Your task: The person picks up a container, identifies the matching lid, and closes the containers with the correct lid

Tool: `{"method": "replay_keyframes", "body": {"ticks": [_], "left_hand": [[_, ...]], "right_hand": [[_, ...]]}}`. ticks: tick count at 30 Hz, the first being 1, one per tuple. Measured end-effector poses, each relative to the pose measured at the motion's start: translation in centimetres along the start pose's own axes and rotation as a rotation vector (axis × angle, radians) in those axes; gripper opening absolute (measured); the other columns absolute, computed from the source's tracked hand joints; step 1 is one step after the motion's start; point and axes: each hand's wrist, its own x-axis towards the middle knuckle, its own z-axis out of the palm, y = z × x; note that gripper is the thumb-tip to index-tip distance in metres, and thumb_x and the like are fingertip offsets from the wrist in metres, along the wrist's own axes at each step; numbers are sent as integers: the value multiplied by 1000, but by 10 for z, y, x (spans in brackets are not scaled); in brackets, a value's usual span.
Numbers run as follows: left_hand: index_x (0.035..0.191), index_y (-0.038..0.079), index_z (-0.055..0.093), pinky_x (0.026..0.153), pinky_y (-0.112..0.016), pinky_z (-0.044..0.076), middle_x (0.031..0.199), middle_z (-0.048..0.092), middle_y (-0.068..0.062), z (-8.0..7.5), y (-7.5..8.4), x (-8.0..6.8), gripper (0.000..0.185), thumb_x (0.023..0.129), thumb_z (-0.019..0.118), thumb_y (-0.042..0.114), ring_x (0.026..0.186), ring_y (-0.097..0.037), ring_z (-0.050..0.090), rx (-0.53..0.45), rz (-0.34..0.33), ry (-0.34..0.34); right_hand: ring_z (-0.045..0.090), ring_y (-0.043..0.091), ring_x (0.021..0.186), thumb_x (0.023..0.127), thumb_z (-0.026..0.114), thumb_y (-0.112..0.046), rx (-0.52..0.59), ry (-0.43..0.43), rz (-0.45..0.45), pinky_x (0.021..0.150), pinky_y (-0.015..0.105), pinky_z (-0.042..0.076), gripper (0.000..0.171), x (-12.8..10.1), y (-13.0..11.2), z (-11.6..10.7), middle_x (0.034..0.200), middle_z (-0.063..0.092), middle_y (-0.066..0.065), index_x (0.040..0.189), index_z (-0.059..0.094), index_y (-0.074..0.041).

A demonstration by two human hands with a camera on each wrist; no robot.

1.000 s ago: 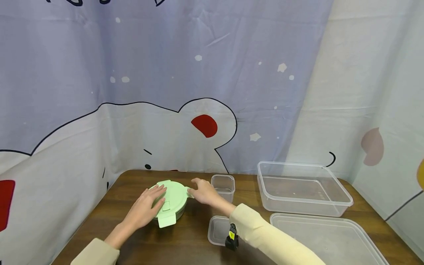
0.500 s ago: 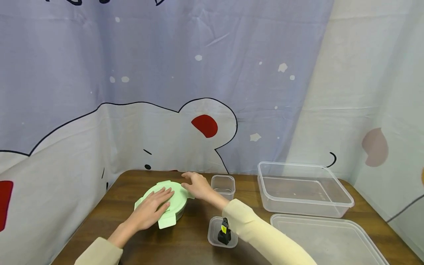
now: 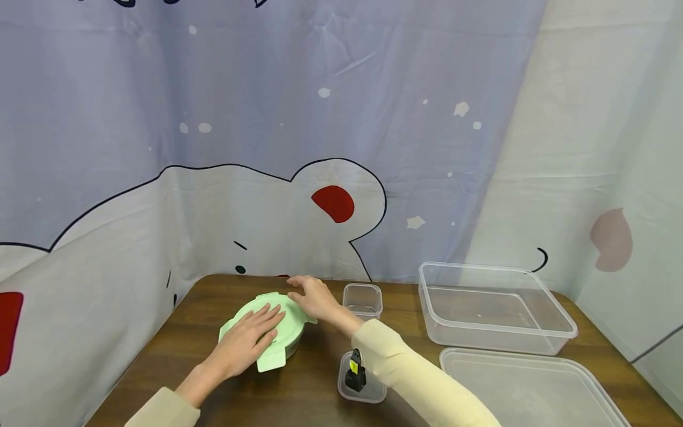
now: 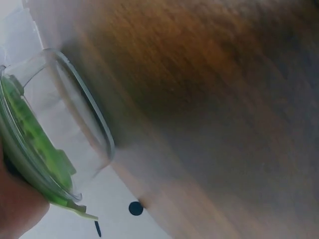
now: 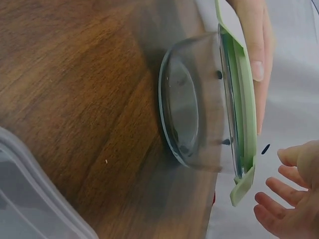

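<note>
A round glass bowl (image 5: pixel 199 99) stands on the table with a light green lid (image 3: pixel 290 323) on top. Flaps stick out around the lid's edge, one (image 3: pixel 271 362) at the front. My left hand (image 3: pixel 245 341) lies across the left and middle of the lid with its fingers extended. Over the lid's far right edge is my right hand (image 3: pixel 320 301), its fingers loosely bent. In the right wrist view the right hand's fingers (image 5: pixel 281 194) stand apart from the lid and pinch nothing. The left wrist view shows the bowl's clear side and the lid's green underside.
Right of the bowl is a small clear container (image 3: pixel 363 298), partly behind my right wrist. A small clear lid (image 3: pixel 368 391) lies nearer, partly behind the black wrist camera. Farther right are a large clear bin (image 3: pixel 496 344) and its flat lid (image 3: pixel 533 385). A curtain backs the wooden table (image 3: pixel 309 391).
My left hand has slid right and farther onto the lid. My right hand has left the right flap and moved left and back, above the lid's far edge.
</note>
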Motion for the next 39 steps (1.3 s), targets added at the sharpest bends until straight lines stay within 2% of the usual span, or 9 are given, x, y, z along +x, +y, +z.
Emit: {"method": "replay_keyframes", "body": {"ticks": [8,17,24,32,39], "left_hand": [[139,12,52,112,-58,30,147,47,-8,0,2,-2,42,102,46,30,140,-33,38,0,31,-4],[139,13,52,113,-58,29,146,48,-9,1,2,-1,42,102,44,31,140,-33,37,-7,51,-18],[137,13,55,112,-57,32,143,51,-10,1,0,-2,40,101,47,29,138,-33,40,2,60,5],[137,13,54,112,-57,31,142,52,-11,1,-1,-2,40,101,47,29,138,-33,40,-7,57,1],[137,13,55,113,-56,31,142,52,-11,1,-1,-2,40,101,47,29,139,-33,40,-12,46,6]], "right_hand": [[58,25,118,97,57,-18,17,-10,-38,98,39,49,34,8,-2,6,127,64,9,129,59,-7],[61,25,115,99,53,-16,80,-92,-63,96,35,52,34,19,5,11,126,64,13,130,58,-5],[61,22,115,100,51,-17,34,-170,-112,95,30,52,32,28,8,19,126,65,8,128,60,-5],[60,22,118,101,49,-20,21,-207,-108,96,32,51,31,36,12,23,125,66,7,124,64,-7],[62,22,115,100,51,-22,13,-241,-108,90,27,52,31,37,12,23,125,66,7,124,65,-7]]}}
